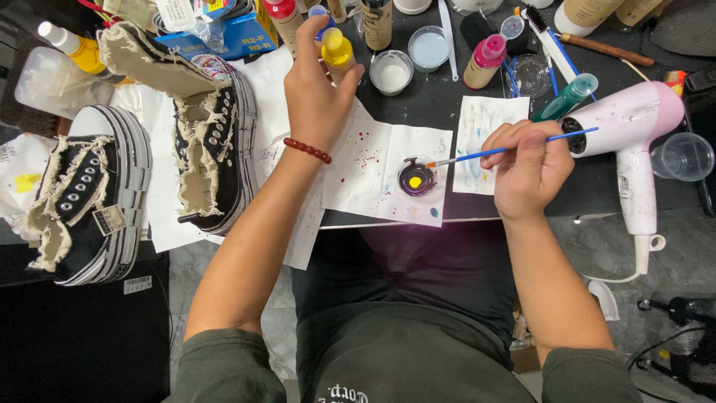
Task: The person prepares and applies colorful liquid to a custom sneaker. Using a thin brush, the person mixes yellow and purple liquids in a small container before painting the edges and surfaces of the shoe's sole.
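Note:
My left hand (317,93) grips a small yellow paint bottle (337,49) at the back of the dark table (440,104); a red bead bracelet sits on that wrist. My right hand (526,168) holds a thin blue paintbrush (514,148), whose tip reaches toward a small clear dish (416,177) with purple paint and a yellow blob. The dish rests on a paint-spattered white paper (373,175). Two black high-top canvas shoes with frayed cream edges lie at the left: one (212,142) beside my left forearm, the other (89,201) farther left.
A pink-and-white hair dryer (634,142) lies to the right of my right hand, with a clear cup (682,157) beyond it. Several paint bottles, small cups of white and pale blue paint (391,73), a pink-capped bottle (485,61) and a green one (567,97) crowd the table's back.

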